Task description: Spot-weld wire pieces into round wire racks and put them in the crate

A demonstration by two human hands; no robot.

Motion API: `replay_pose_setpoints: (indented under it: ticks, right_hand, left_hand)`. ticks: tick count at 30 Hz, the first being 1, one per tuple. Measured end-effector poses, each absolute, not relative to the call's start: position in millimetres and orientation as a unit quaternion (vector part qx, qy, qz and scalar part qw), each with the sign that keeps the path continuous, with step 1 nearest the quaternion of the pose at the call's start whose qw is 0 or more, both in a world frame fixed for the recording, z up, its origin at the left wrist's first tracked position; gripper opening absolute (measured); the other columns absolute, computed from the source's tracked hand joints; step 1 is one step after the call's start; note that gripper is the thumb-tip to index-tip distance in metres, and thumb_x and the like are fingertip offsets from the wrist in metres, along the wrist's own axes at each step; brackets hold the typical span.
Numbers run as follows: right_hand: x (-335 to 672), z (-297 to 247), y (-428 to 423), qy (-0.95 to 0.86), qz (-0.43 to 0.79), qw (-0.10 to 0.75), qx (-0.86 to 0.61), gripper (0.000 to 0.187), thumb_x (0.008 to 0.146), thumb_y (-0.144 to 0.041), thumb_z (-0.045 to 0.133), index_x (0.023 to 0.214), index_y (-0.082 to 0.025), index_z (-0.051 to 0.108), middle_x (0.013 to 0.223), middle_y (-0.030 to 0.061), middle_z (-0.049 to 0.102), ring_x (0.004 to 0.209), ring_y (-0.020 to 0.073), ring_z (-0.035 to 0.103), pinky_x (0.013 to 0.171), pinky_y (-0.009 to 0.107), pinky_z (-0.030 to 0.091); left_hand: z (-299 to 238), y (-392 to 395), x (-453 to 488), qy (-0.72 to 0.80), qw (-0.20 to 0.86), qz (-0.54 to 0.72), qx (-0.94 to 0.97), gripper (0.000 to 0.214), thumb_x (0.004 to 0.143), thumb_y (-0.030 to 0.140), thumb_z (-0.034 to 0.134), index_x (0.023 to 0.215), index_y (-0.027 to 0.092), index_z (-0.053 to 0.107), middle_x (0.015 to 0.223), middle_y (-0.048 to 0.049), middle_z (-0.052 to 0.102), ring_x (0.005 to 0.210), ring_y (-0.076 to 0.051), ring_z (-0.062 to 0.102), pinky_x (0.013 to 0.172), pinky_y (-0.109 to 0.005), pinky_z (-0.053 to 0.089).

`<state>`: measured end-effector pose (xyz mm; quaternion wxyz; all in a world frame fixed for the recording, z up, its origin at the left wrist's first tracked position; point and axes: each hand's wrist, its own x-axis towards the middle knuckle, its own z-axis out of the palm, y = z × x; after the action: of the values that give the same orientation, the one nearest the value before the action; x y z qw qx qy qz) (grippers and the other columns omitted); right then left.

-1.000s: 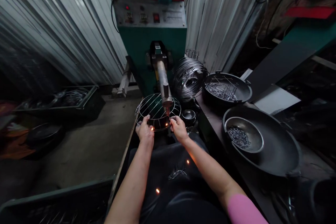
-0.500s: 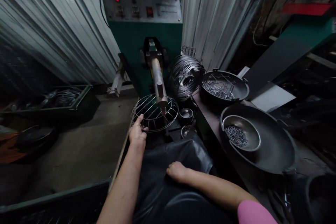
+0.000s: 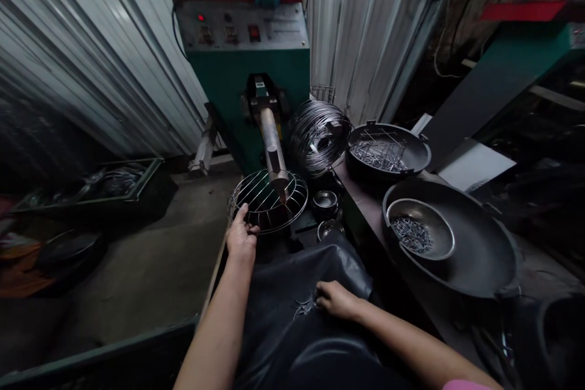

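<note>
A round wire rack (image 3: 267,201) lies under the metal arm (image 3: 273,152) of a green welding machine (image 3: 242,73). My left hand (image 3: 241,236) grips the rack's near-left rim. My right hand (image 3: 336,300) rests on the black apron (image 3: 292,329) over my lap, fingers curled at a small pile of short metal wire pieces (image 3: 305,304). Whether the fingers pinch any piece I cannot tell.
A coil of wire (image 3: 317,137) stands right of the machine. On the right bench sit a dark pan of wire pieces (image 3: 387,152) and a steel bowl of pieces (image 3: 419,236) inside a big black wok (image 3: 479,262). Two small bowls (image 3: 325,202) sit nearby. A crate (image 3: 114,186) lies left.
Sparks flew while both hands held the rack; then my right hand let go, dropped to the apron and shifted right to the wire pieces. My left hand stays on the rim.
</note>
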<state>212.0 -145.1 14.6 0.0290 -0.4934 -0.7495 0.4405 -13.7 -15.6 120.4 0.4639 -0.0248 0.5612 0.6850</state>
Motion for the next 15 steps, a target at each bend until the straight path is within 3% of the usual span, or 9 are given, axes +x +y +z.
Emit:
replay_pose_setpoints:
  ticks: [3, 6, 10, 15]
  right_hand:
    - [217, 17, -146, -0.671, 0.490, 0.032, -0.555, 0.015, 0.078, -0.007, 0.045, 0.083, -0.016, 0.055, 0.073, 0.0002, 0.063, 0.067, 0.0130, 0.060, 0.061, 0.021, 0.043]
    - [215, 18, -147, -0.704, 0.428, 0.001, -0.566, 0.016, 0.081, -0.010, 0.042, 0.085, -0.014, 0.056, 0.082, 0.0062, 0.064, 0.077, 0.0168, 0.061, 0.068, 0.024, 0.044]
    - [211, 26, -147, -0.789, 0.367, -0.037, -0.491, 0.012, 0.074, -0.009, 0.049, 0.079, -0.014, 0.058, 0.093, 0.0124, 0.064, 0.086, 0.0214, 0.061, 0.074, 0.027, 0.044]
    - [203, 51, -131, -0.608, 0.627, 0.127, -0.470, 0.007, 0.074, -0.021, 0.051, 0.080, -0.017, 0.054, 0.068, -0.0001, 0.063, 0.054, 0.0121, 0.057, 0.049, 0.020, 0.040]
  left_hand:
    - [123, -16, -15, 0.570, 0.481, 0.666, -0.015, 0.039, 0.047, 0.021, 0.076, 0.060, 0.018, 0.039, 0.048, 0.0099, 0.029, 0.041, -0.003, 0.029, 0.033, -0.016, 0.021]
    - [124, -15, -15, 0.574, 0.483, 0.661, -0.014, 0.041, 0.045, 0.018, 0.074, 0.059, 0.019, 0.036, 0.048, 0.0104, 0.028, 0.040, -0.002, 0.027, 0.033, -0.016, 0.020]
    - [124, -13, -14, 0.574, 0.475, 0.667, -0.010, 0.040, 0.048, 0.021, 0.071, 0.058, 0.019, 0.033, 0.048, 0.0111, 0.023, 0.038, -0.001, 0.023, 0.033, -0.016, 0.017]
    - [122, -14, -12, 0.563, 0.481, 0.671, -0.018, 0.036, 0.046, 0.019, 0.070, 0.058, 0.019, 0.036, 0.049, 0.0109, 0.025, 0.038, -0.002, 0.024, 0.033, -0.016, 0.016]
